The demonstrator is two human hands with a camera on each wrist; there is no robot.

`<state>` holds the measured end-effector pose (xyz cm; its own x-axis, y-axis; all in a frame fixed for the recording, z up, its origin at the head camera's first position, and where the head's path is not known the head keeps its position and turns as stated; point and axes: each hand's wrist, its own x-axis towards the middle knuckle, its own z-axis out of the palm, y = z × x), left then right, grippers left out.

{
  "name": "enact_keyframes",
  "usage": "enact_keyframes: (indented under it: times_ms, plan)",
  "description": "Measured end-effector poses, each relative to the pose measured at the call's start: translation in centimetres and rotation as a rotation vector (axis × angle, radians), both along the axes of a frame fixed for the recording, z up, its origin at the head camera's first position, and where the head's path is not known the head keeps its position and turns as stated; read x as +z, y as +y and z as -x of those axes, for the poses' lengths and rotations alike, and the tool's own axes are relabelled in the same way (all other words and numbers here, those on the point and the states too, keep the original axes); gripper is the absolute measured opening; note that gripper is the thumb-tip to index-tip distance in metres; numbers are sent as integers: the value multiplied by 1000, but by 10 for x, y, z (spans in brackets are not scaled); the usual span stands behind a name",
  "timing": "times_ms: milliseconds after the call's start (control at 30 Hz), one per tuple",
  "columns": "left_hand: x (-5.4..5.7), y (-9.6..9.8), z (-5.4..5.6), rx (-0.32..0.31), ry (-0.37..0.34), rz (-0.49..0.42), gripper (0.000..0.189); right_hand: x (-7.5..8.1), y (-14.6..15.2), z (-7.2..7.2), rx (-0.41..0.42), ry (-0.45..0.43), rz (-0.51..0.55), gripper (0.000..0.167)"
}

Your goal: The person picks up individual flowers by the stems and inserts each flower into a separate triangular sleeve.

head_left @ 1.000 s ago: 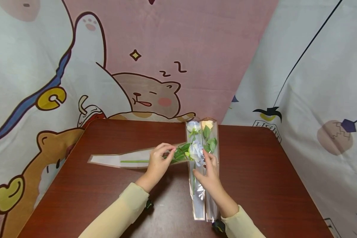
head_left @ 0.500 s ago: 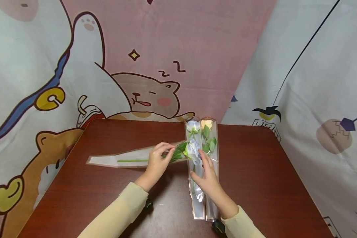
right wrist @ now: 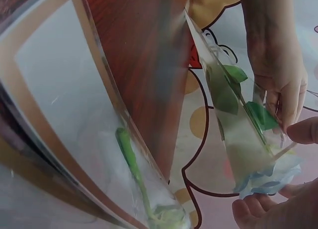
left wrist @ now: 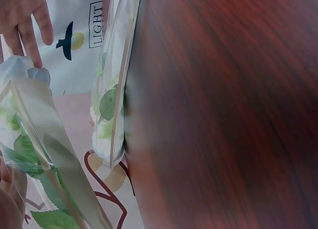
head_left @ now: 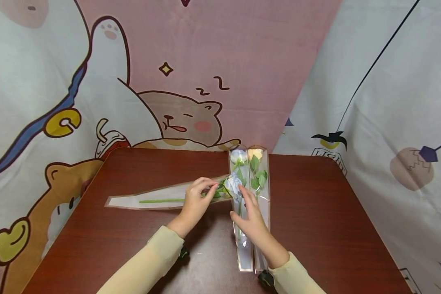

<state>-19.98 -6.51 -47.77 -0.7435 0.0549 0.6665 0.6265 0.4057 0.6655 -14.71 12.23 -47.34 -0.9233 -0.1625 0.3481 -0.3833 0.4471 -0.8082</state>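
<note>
A pale blue artificial rose (head_left: pixel 233 185) lies with its green stem inside a clear wrapping sleeve (head_left: pixel 126 202) with a white back and a tan border. My left hand (head_left: pixel 196 202) pinches the sleeve near its open mouth, beside the leaves. On the bloom's right side, my right hand (head_left: pixel 251 218) touches the petals with extended fingers, its thumb spread apart. The right wrist view shows those fingers at the blue petals (right wrist: pixel 268 179). In the left wrist view, leaves (left wrist: pixel 27 152) show through the clear film.
Two wrapped roses lie side by side on the brown table (head_left: pixel 316 216), one blue (head_left: pixel 239 156) and one pale yellow (head_left: pixel 256 154). The held sleeve's mouth reaches over the blue one. A cartoon-printed cloth (head_left: pixel 264 61) hangs behind the table.
My right hand has moved left with the bloom, and the rose has slid further into the sleeve. Its stem end now lies further left. My left hand keeps its pinch in nearly the same place.
</note>
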Motion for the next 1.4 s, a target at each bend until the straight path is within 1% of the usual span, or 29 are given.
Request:
enact_keyframes:
  times_ms: [167,300,400,667,933,1100,1200,1400]
  plan:
    - [0,0,1,-5,-1,-14,10,0,4,-2,-20,-8,-3,79]
    - [1,1,1,-11,14,-28,9,2,7,-5,-37,-11,-4,80]
    - [2,2,1,-14,16,-29,8,2,8,-5,-32,-8,0,78]
    - [1,2,-1,-15,-10,19,9,2,5,1,-8,-13,23,74]
    - [2,3,2,-16,26,33,8,5,0,5,4,-18,42,72]
    - [4,3,2,-19,12,55,9,5,-2,8,1,-28,34,66]
    - [4,3,1,-22,2,61,10,5,-3,8,5,-25,21,63]
    - [4,1,0,-14,4,58,9,4,-4,6,3,-43,30,64]
